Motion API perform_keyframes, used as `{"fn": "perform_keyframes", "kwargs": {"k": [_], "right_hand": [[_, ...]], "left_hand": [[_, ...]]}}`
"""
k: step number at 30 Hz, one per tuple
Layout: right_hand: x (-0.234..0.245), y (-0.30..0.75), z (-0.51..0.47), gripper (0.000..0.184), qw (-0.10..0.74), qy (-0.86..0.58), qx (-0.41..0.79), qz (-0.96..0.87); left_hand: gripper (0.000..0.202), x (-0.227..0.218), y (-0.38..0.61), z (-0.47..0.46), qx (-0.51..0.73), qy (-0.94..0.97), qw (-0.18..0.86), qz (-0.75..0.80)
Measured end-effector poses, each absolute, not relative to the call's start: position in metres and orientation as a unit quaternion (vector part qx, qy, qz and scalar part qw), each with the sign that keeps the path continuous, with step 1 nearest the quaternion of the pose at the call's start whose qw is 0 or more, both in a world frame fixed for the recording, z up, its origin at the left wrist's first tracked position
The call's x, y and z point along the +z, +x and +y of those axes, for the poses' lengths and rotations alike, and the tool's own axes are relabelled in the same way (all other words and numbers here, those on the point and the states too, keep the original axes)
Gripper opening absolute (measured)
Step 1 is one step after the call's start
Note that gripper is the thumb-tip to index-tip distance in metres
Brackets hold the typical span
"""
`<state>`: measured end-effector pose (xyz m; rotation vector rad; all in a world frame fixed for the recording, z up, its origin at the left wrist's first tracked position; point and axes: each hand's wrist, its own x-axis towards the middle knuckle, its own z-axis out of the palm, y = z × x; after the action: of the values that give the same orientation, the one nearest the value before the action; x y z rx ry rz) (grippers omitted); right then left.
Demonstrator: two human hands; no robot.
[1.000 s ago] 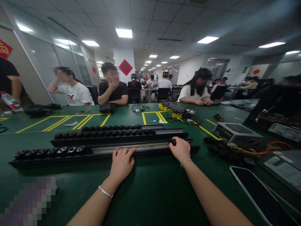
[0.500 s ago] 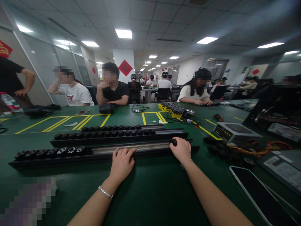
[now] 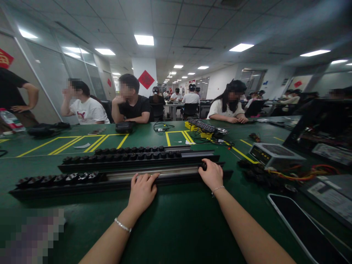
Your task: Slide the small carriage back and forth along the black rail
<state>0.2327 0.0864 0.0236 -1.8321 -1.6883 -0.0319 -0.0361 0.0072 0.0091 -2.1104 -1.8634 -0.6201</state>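
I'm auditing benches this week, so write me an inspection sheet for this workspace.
Surface: flat green tabletop with yellow marking lines.
Job's things: long black rail with a silvery channel, a row of dark chunky parts at its left end; two similar black rails behind.
Clutter: grey metal box-shaped unit and dark-screened, pale-rimmed phone, both to the right.
Hands: left hand rests its fingers on the near rail; right hand holds a small black rounded part near the rail's right end.
Cables: thin black cable across the table; red and yellow wires beside the grey unit.
Surroundings: people seated opposite; red diamond-shaped decoration on a white pillar.
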Motion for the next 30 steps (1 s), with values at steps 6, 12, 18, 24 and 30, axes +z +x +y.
{"fn": "perform_keyframes", "kwargs": {"k": [6, 12, 18, 24, 30], "right_hand": [[0.0265, 0.2328, 0.0851, 0.035, 0.314, -0.699, -0.005, -0.642], [0.0270, 0.2331, 0.0852, 0.029, 0.311, -0.702, 0.000, -0.641], [0.0249, 0.2348, 0.0847, 0.025, 0.314, -0.701, -0.014, -0.640], [0.0207, 0.2370, 0.0862, 0.026, 0.328, -0.698, -0.019, -0.637], [0.0208, 0.2380, 0.0889, 0.038, 0.321, -0.707, -0.012, -0.630]], "left_hand": [[0.040, 0.0092, -0.0366, 0.0072, -0.217, -0.727, 0.125, -0.639], [0.040, 0.0092, -0.0360, 0.0069, -0.215, -0.727, 0.126, -0.640], [0.040, 0.0096, -0.0364, 0.0070, -0.217, -0.725, 0.122, -0.642], [0.041, 0.0100, -0.0360, 0.0064, -0.213, -0.728, 0.123, -0.640], [0.040, 0.0092, -0.0363, 0.0062, -0.213, -0.728, 0.125, -0.640]]}}
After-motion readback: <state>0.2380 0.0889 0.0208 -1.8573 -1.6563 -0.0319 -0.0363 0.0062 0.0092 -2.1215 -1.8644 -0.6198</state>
